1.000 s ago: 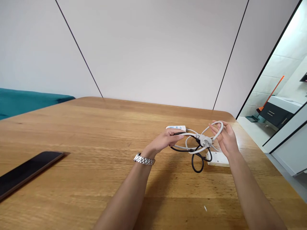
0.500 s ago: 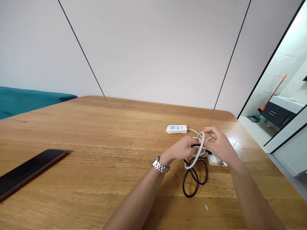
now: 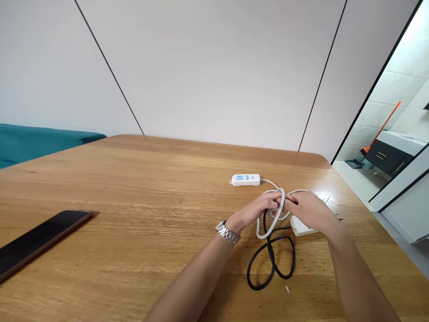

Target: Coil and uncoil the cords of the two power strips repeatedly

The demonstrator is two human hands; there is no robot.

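Wooden and brown, the surface (image 3: 134, 214) is where our two hands meet, over on the right side. Our left hand (image 3: 259, 210) is curled around a white cord (image 3: 268, 228) and a black cord (image 3: 271, 264), right where the two cross. A shiny watch (image 3: 227, 232) sits on that wrist. Our right hand (image 3: 308, 210) is closed on the same bunch of cords from the other side, so our fingers almost touch.

From our hands, the white cord hangs down in a small loop. It also runs away from us to a white power strip (image 3: 245, 180) with blue parts on top. That strip lies flat on the surface, a little past our hands.

Below our hands the black cord drops down and lies on the wood in two round loops, close to us. Just under our right hand we can see a flat white block (image 3: 301, 228), partly hidden by the hand. We cannot tell which cord goes into it.

Far to the left, well apart from the cords, a dark phone (image 3: 40, 241) lies flat with its screen up. Past the surface there is a teal couch (image 3: 40, 141) and a pale wall (image 3: 214, 67).
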